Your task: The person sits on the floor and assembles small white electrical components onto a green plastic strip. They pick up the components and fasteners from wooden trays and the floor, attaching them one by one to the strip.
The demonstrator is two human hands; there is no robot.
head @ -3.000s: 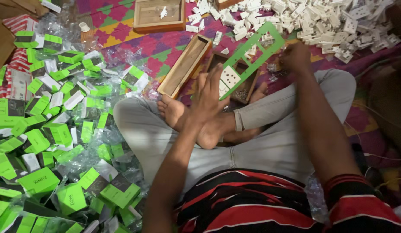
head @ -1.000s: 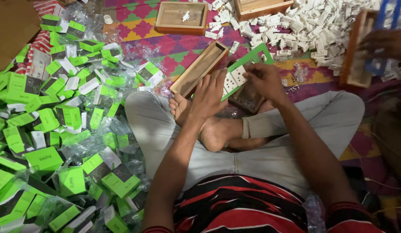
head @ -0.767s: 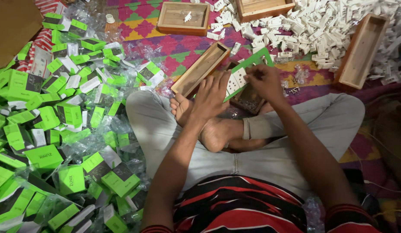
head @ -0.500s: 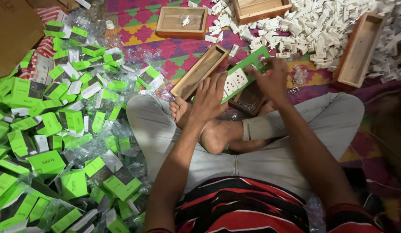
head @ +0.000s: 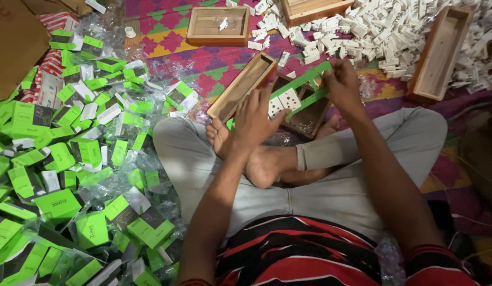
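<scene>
Head view: green frame point(head: 304, 85) higher than before, both hands' grip unchanged.

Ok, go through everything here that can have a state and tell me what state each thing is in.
Left hand: gripping the green card sleeve.
Right hand: pinching the sleeve's far end.
Green card sleeve: open, white socket plates showing inside.
Long wooden tray: empty.
Square wooden tray: nearly empty, one white piece.
Green cartons: heaped loosely among clear wrappers.
</scene>
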